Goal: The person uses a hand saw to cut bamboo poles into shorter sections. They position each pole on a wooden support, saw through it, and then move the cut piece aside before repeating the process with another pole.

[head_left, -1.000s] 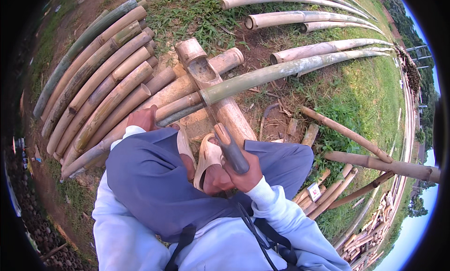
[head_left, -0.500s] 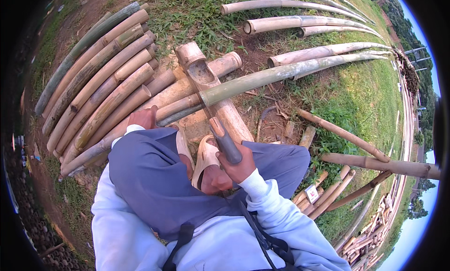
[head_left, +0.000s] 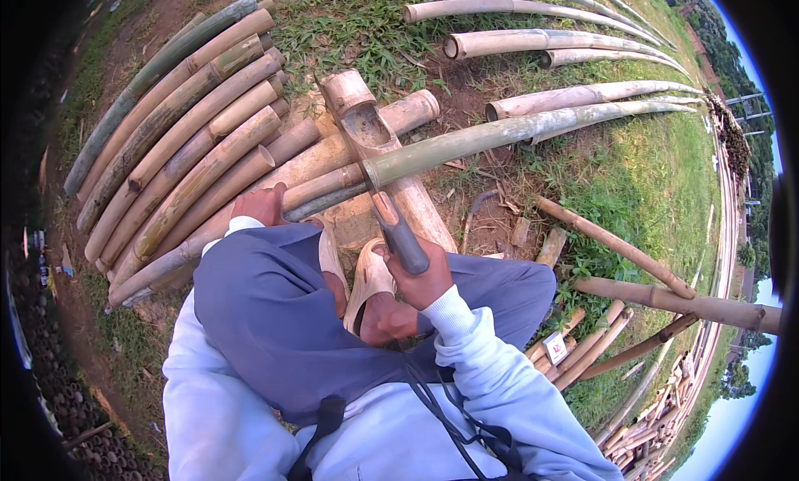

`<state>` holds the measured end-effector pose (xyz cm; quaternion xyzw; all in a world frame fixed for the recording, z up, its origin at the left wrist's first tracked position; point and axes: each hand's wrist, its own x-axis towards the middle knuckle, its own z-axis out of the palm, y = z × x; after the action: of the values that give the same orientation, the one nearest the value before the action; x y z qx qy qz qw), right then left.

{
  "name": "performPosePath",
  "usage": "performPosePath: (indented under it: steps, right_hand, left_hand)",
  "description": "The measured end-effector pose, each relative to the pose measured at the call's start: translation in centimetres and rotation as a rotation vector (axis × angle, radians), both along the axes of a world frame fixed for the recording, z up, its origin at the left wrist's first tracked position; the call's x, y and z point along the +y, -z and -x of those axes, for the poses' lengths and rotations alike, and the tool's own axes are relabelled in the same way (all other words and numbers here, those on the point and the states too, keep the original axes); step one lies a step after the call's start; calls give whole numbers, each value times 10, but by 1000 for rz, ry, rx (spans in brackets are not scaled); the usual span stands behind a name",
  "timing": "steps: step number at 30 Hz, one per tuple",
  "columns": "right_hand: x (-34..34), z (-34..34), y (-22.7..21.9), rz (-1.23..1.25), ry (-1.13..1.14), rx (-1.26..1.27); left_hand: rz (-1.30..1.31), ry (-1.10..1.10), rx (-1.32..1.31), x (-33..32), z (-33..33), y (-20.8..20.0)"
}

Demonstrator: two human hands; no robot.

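My right hand (head_left: 424, 275) is closed around the dark grip of a handsaw (head_left: 403, 240). Its blade slants up and away, crossing a long bamboo pole (head_left: 466, 147) where the green-grey surface meets a browner length. On the left, my left hand (head_left: 261, 205) is wrapped over the browner part of the bamboo beside my knee. Beneath the pole lies a thick bamboo piece with a notch cut in its top (head_left: 366, 125), set across another thick bamboo length (head_left: 412, 111). How deep the blade sits in the pole is hard to see.
Several cut bamboo lengths (head_left: 179, 136) lie side by side at left. Long poles (head_left: 574, 40) stretch across the grass at upper right. A bamboo frame (head_left: 641, 290) stands at right, near short pieces bearing a white label (head_left: 555, 345). My sandalled feet (head_left: 359, 294) are close below the blade.
The saw and my right hand have shifted slightly forward along the cut. My left hand keeps its grip on the bamboo. The whole view has drifted a little.
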<state>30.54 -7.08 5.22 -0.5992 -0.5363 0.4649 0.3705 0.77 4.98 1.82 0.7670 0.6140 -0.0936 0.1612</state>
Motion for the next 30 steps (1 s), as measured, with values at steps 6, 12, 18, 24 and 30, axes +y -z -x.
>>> performPosePath:
  steps: [6, 12, 18, 24, 30]
  right_hand:
    - [-127, -54, -96, 243, -65, -94]
    - [-77, -49, -69, 192, -62, -15]
    - [-19, -5, -18, 74, -9, -53]
    - [-136, -57, -105, 236, -73, -101]
    - [-30, -13, -27, 37, -4, -95]
  left_hand:
    - [7, -35, -16, -10, 4, 3]
    - [50, -1, -2, -4, -2, 12]
    - [50, -6, 10, -4, -7, -2]
    - [-8, -37, -39, -10, 18, 14]
    - [43, -26, -51, -7, -7, -6]
